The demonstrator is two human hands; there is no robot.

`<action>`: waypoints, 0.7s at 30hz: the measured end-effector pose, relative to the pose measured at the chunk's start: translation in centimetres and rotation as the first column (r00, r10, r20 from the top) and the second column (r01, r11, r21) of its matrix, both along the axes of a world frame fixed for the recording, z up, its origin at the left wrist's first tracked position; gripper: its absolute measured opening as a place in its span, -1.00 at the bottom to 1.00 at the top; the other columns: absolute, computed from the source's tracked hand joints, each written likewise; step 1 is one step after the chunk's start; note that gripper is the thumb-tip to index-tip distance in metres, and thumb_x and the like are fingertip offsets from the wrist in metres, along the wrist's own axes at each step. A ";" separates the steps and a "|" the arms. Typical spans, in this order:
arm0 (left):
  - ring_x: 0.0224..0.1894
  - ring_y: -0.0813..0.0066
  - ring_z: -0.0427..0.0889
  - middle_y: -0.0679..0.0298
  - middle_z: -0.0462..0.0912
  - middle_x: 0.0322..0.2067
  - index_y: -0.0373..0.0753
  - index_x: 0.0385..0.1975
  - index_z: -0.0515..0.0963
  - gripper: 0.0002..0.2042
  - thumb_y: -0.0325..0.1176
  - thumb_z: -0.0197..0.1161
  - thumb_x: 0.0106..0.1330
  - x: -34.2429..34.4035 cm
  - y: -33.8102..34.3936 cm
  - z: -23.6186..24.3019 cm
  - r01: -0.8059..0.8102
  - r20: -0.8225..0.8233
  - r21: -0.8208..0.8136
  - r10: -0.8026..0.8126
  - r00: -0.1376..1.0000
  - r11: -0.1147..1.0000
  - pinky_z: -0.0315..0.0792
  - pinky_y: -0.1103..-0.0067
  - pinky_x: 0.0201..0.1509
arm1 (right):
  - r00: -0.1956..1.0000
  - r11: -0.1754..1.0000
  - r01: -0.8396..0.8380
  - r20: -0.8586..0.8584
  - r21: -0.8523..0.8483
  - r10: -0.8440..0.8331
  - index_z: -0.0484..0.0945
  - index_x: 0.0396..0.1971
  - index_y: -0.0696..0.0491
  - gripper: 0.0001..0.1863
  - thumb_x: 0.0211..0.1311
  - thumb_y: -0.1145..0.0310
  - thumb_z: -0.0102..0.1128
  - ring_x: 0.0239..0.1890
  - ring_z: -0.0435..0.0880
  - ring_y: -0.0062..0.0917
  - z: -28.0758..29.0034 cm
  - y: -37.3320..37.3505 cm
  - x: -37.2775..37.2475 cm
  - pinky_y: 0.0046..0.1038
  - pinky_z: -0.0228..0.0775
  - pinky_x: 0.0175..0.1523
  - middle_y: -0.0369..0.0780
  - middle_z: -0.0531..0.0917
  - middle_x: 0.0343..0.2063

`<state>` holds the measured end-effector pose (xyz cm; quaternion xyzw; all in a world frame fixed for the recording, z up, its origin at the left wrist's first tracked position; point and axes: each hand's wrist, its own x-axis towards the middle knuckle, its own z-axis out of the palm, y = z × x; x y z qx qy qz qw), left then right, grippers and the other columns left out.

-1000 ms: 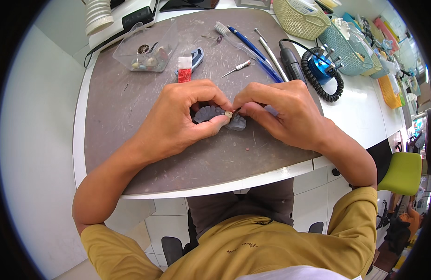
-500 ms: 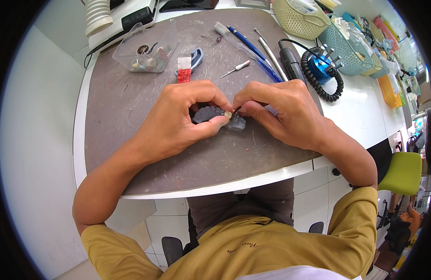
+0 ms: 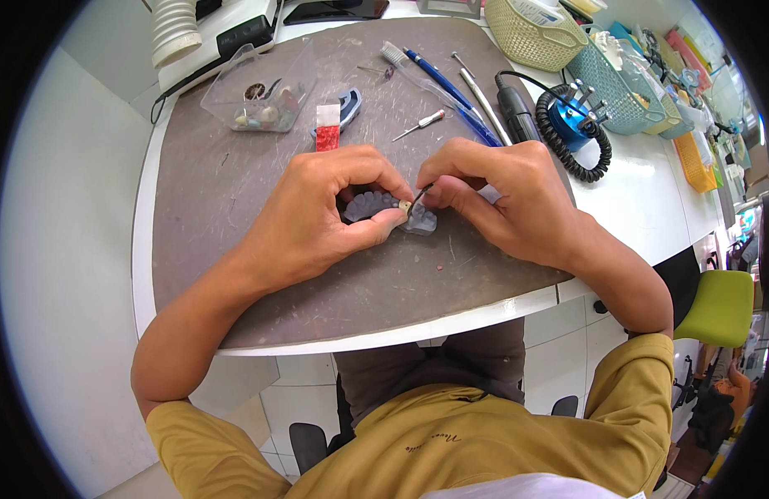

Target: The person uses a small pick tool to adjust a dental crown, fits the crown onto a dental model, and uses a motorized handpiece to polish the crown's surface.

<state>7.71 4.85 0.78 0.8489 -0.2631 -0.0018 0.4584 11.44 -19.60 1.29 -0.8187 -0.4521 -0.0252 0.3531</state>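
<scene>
My left hand (image 3: pixel 318 204) is closed round a grey dental model (image 3: pixel 365 205), its thumb and fingertip pinching a small off-white dental crown (image 3: pixel 404 205) at the model's row of teeth. Just right of it, my right hand (image 3: pixel 517 200) pinches a thin dark strip (image 3: pixel 418 196) between thumb and forefinger. The strip's lower end reaches the crown's right side; whether it slips between crown and neighbouring tooth, I cannot tell. Part of the model is hidden behind my left fingers.
Beyond my hands lie a red-and-white strip (image 3: pixel 327 137), a blue-grey curved piece (image 3: pixel 350 106), a small screwdriver (image 3: pixel 426 121), a toothbrush (image 3: pixel 394 53) and a black handpiece (image 3: pixel 517 115). A clear plastic box (image 3: pixel 226 96) stands far left; a blue stand (image 3: pixel 571 125) and baskets (image 3: pixel 538 41) are at right.
My right fingertips have shifted slightly up and away from the crown, so more of the dark strip shows. The left hand keeps its grip with barely any movement.
</scene>
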 end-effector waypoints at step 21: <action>-0.41 0.56 0.51 0.30 0.66 -0.36 -0.31 -0.32 0.66 -0.89 -0.52 0.41 0.18 -0.4 -0.3 0.1 -0.024 0.150 0.045 0.017 0.989 0.999 0.36 0.63 -0.33 | 0.837 0.911 0.344 0.366 0.229 -0.408 0.70 -0.36 0.13 -0.76 0.27 0.24 0.39 -0.45 0.70 -0.19 3.3 -4.1 4.0 -0.24 0.54 -0.25 -0.10 0.70 -0.50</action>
